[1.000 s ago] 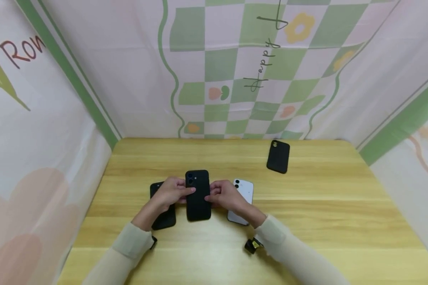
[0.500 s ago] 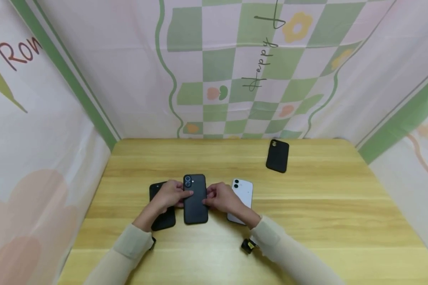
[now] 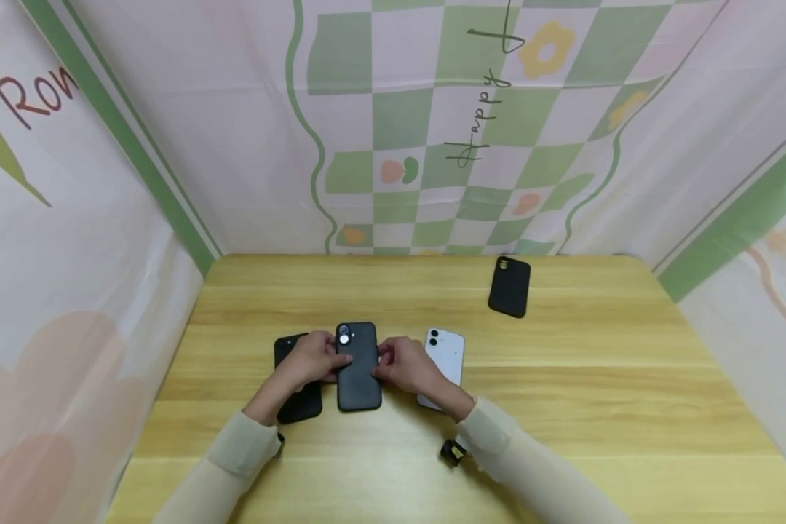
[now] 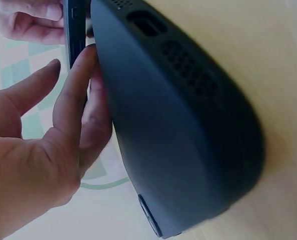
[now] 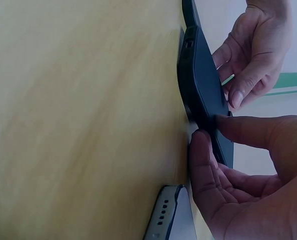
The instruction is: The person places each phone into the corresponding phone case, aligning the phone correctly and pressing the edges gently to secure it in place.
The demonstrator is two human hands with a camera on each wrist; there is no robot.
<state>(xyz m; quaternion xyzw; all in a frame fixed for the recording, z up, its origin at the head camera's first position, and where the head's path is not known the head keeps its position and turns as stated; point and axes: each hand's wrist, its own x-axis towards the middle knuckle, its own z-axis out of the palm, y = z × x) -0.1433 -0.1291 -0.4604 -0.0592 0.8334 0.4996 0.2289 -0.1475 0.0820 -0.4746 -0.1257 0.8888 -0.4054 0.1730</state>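
In the head view a black-cased phone [image 3: 359,371] sits between the hands, lens side up, close over the wooden table. My left hand [image 3: 311,358] holds its left edge, the thumb lying over the back. On the opposite edge my right hand [image 3: 406,362] pinches it, thumb above and curled fingers below, as the right wrist view shows. A second black phone [image 3: 304,402] lies partly beneath my left hand; its port end [image 4: 153,25] looms large in the left wrist view. Beside my right hand lies a white phone [image 3: 448,356], partly hidden by the wrist.
Farther back on the right lies a black phone case [image 3: 511,287] with table colour showing through its camera cutout. The wooden table [image 3: 596,407] meets a patterned cloth wall [image 3: 262,182] behind, with more cloth at both sides.
Over the last second the held phone has moved slightly left and toward me and tilted, so its back and lenses now catch the light. Both hands have shifted slightly along with it.
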